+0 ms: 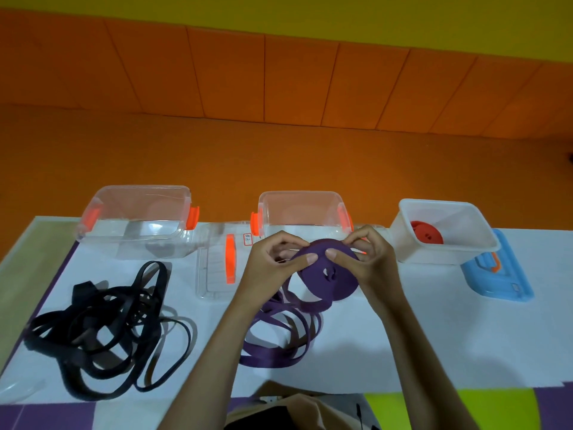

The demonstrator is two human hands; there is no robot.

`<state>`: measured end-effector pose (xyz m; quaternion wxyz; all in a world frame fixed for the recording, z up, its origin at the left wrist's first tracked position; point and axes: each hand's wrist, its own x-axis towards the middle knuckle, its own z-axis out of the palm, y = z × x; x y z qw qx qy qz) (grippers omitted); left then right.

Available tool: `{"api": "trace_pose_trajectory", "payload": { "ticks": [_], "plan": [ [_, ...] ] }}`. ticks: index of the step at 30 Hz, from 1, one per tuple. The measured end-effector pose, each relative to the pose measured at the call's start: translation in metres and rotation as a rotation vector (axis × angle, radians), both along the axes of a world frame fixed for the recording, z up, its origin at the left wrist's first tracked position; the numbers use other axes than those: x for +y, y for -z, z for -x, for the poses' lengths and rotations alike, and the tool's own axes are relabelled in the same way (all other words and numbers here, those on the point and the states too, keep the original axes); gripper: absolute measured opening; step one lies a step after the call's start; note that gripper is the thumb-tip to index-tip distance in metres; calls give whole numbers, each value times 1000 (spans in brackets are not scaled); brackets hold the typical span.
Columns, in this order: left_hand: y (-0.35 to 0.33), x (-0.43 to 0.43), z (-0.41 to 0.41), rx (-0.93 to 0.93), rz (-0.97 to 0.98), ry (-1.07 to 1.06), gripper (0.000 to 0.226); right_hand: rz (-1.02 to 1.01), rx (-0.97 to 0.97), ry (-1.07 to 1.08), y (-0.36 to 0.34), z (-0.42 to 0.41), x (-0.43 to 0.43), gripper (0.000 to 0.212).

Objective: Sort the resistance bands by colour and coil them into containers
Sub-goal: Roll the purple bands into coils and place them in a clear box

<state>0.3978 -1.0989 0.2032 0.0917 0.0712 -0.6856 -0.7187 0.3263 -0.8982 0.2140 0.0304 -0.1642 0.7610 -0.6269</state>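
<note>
Both hands hold a purple resistance band coil point(328, 277) above the table, in front of the middle clear container point(302, 209). My left hand point(276, 259) pinches the coil's left edge and my right hand point(369, 256) grips its right edge. The band's loose purple tail point(279, 333) trails in loops on the white table. A tangle of black bands point(102, 330) lies at the left. The left clear container point(136, 218) with orange clips holds nothing. A red coiled band point(426, 232) sits in the white tub point(446, 256) at the right.
A clear lid with an orange handle point(220, 262) lies flat between the two clear containers. A blue lid point(499, 271) sits under and beside the white tub. The white table point(434, 336) ends near my body; an orange wall stands behind.
</note>
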Motion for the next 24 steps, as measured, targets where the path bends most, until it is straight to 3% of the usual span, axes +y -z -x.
{"api": "trace_pose_trajectory", "payload": {
  "ticks": [6, 9, 15, 20, 24],
  "plan": [
    [5, -17, -1, -51, 1, 36, 26, 66, -80, -61, 9, -2, -6, 26],
    [9, -13, -1, -65, 4, 15, 21, 28, -124, -81, 11, 1, -5, 35],
    [8, -16, 2, -102, 4, 113, 24, -87, -9, -2, 7, 13, -6, 33],
    [9, -17, 7, -70, -5, 113, 23, -2, -207, -130, 15, 8, -5, 37],
    [14, -11, 11, -109, -86, 71, 19, 13, -217, -4, 14, 6, -10, 45]
  ]
}}
